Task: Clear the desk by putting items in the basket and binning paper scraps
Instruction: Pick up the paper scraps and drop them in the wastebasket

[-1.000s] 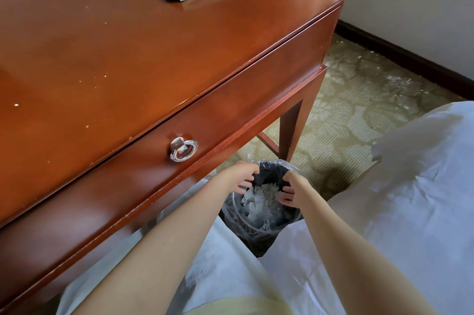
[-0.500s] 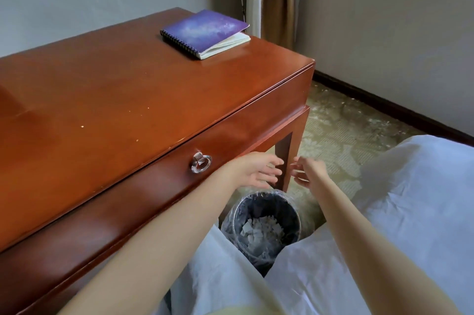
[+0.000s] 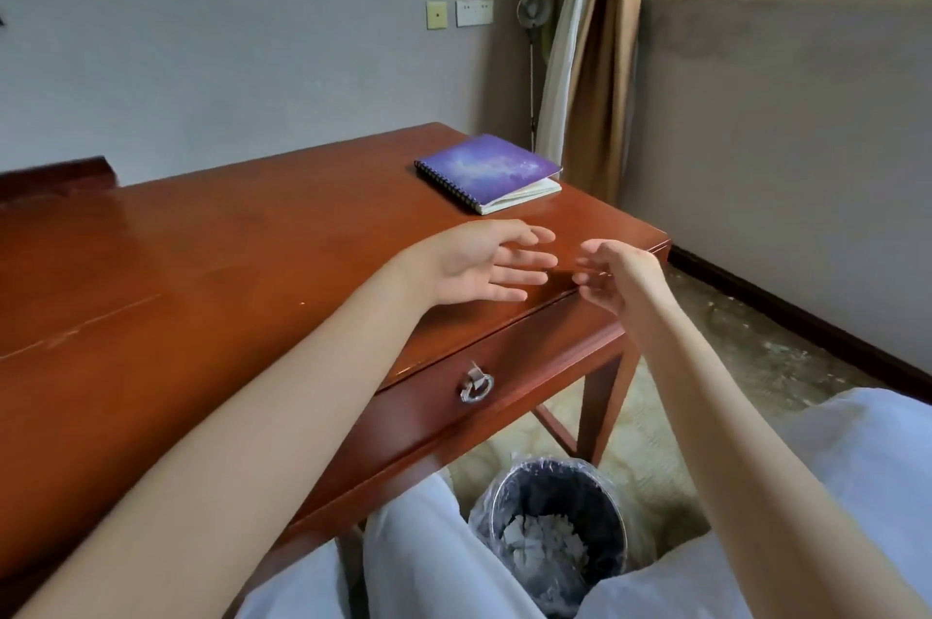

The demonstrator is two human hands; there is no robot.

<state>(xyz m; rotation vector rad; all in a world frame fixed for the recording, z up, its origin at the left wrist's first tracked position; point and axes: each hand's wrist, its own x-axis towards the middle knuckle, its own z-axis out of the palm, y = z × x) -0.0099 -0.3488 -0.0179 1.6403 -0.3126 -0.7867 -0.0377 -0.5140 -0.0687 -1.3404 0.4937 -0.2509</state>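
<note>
A person's left hand [image 3: 479, 265] and right hand [image 3: 620, 275] hover over the front right corner of a glossy reddish wooden desk [image 3: 227, 265], fingers loosely spread, palms facing each other, holding nothing. Just beyond them a closed notebook [image 3: 491, 172] lies flat near the far right corner, its black wire spine running diagonally on the left and its page edges facing right. On the floor below, a round dark bin [image 3: 555, 487] lined with clear plastic holds pale paper scraps [image 3: 544, 540].
</note>
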